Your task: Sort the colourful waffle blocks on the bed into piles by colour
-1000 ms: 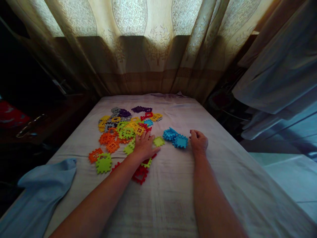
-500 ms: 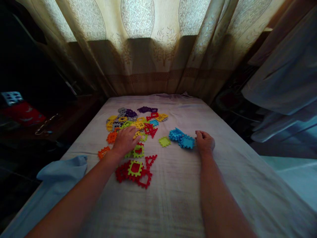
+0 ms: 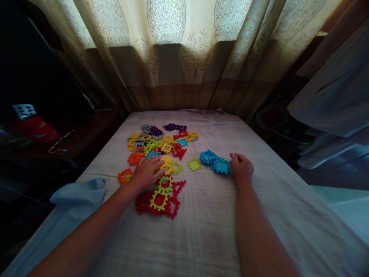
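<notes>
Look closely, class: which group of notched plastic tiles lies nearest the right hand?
The blue cluster, just to the left of the right hand; the single lime-green tile lies farther left, and the mixed-colour heap farther left still.

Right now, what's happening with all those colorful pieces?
A person's left hand is down on a mixed pile of toothed plastic pieces. The right hand rests, curled, beside a small cluster of blue pieces. A lone light-green piece lies between the pile and the blue cluster, all on a pale sheet.
</notes>
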Demonstrator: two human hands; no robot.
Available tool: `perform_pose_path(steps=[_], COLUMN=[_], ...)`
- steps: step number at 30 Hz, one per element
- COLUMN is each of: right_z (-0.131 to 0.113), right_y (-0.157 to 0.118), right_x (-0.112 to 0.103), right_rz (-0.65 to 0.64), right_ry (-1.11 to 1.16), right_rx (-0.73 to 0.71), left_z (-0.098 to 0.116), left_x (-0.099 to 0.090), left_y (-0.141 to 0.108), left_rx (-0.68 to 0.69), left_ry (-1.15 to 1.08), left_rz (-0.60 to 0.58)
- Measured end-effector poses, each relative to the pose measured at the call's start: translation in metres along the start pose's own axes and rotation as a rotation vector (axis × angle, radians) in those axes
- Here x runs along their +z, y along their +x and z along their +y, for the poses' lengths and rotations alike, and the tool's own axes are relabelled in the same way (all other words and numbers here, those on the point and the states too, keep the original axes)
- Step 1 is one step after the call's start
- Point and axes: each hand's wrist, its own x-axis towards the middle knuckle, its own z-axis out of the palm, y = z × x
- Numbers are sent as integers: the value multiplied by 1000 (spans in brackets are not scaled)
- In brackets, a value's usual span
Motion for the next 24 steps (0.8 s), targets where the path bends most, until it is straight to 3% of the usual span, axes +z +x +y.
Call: perform_pose_path(steps=[4, 8, 12, 24], right_z=[-1, -3, -3, -8], right_y=[0, -1, -1, -2], right_x=[-1, -3, -3, -5], right_rz=[-15, -20, -22, -31], right_ry=[-10, -28, -47, -48], right_rx=[4, -4, -21, -17], left_z=[-14, -33, -47, -56], left_x=[-16, -27, -29, -40], left_y=[2, 19, 36, 53], left_rx=[-59, -135, -89, -142], left_ry=[-51, 63, 203, 231], left_rz=[4, 37, -81, -183])
